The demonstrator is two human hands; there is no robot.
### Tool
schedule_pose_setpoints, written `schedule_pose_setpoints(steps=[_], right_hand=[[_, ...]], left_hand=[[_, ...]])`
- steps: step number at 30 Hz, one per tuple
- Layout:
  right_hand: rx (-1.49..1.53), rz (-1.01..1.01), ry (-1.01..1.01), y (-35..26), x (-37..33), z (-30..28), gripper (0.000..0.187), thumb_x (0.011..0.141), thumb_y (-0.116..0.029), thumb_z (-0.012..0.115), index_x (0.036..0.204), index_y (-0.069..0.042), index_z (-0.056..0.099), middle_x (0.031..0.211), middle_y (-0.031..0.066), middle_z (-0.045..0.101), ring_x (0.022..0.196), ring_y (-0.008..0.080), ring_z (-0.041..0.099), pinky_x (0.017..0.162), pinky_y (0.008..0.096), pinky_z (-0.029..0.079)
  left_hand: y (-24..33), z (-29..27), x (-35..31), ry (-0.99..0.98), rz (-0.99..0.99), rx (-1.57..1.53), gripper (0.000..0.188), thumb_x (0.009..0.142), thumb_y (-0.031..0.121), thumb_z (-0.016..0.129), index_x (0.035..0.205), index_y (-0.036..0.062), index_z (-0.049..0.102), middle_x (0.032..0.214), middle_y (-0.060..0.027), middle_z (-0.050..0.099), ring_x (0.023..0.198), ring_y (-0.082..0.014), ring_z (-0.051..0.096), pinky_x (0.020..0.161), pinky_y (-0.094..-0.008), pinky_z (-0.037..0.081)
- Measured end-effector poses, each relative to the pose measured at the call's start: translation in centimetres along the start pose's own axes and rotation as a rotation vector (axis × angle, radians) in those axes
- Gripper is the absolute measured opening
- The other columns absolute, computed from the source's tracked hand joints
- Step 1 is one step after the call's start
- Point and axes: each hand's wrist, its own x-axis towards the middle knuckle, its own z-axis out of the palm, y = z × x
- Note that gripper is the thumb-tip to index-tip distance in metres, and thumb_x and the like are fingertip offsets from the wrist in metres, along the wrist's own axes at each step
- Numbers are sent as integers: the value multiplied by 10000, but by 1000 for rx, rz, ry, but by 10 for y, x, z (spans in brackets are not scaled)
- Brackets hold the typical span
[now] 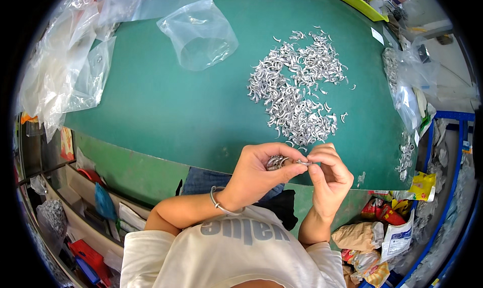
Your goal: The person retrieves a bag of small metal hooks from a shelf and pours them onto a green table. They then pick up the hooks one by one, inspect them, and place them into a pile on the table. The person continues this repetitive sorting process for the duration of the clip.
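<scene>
My left hand (265, 166) is curled around several small curved silver metal pieces (275, 162), which show between its fingers. Its thumb and forefinger pinch one more silver piece (303, 163). From the other side, the thumb and fingertips of my right hand (328, 175) close on the end of that same piece, so the hands meet at it. Just beyond my fingers, a large loose pile of similar curved silver pieces (297, 104) is spread over the green tabletop (166, 107). The exact form of the pinched piece is too small to make out.
Clear plastic bags (201, 36) lie at the back and along the left. At the far right stands a yellow-green tray (358, 1). A smaller heap of silver pieces (405, 156) sits near the right edge. Packages and a paper bag (358, 235) lie below, beside a blue rack (448, 187).
</scene>
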Motion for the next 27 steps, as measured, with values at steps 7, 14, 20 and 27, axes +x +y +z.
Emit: schedule_pose_setpoints(steps=[7, 14, 20, 27], right_hand=[[29, -37, 66, 0, -4, 8, 131, 701, 58, 662, 826, 46, 625, 793, 115, 606, 775, 208, 531, 689, 300, 427], [-74, -113, 86, -5, -7, 10, 120, 679, 33, 686, 787, 31, 634, 756, 100, 602, 755, 207, 518, 666, 292, 416], [-162, -177, 100, -7, -7, 13, 131, 660, 14, 703, 775, 16, 640, 738, 84, 598, 741, 210, 511, 653, 298, 412], [-209, -210, 103, -8, -8, 14, 142, 649, 2, 714, 771, 7, 642, 733, 82, 599, 727, 209, 513, 647, 300, 411]], left_hand=[[0, -3, -5, -6, 14, 19, 142, 770, -6, 661, 911, -12, 642, 689, 6, 554, 589, -25, 449, 503, -174, 349], [4, -4, -7, -31, 31, -5, 143, 791, 3, 641, 932, -20, 635, 769, -25, 592, 619, -33, 480, 507, -168, 367], [3, -6, -6, -95, 64, -67, 128, 811, 7, 619, 935, -23, 624, 846, -58, 603, 632, -42, 493, 495, -163, 373], [2, -7, -6, -119, 87, -87, 126, 818, 3, 607, 940, -24, 617, 882, -70, 600, 643, -47, 491, 494, -172, 373]])
